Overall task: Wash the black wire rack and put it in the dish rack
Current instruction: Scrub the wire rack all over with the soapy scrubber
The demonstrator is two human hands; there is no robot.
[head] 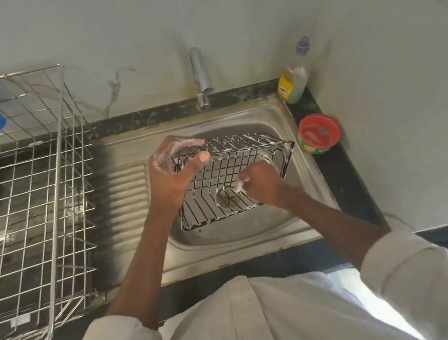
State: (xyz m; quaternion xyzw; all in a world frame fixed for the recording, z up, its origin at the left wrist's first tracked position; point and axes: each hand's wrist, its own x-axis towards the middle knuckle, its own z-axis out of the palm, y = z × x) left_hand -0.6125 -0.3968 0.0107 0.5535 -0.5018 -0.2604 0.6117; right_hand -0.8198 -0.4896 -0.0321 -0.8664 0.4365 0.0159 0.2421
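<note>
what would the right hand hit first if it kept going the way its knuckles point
Most likely the black wire rack it is scrubbing: the right hand points left and down into its bars. Beyond them lies the sink drain, though depth is unclear.

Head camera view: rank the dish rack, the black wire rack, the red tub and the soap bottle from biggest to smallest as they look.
1. dish rack, though it sits nearer the camera
2. black wire rack
3. red tub and soap bottle: they look alike in size, so unranked
</note>
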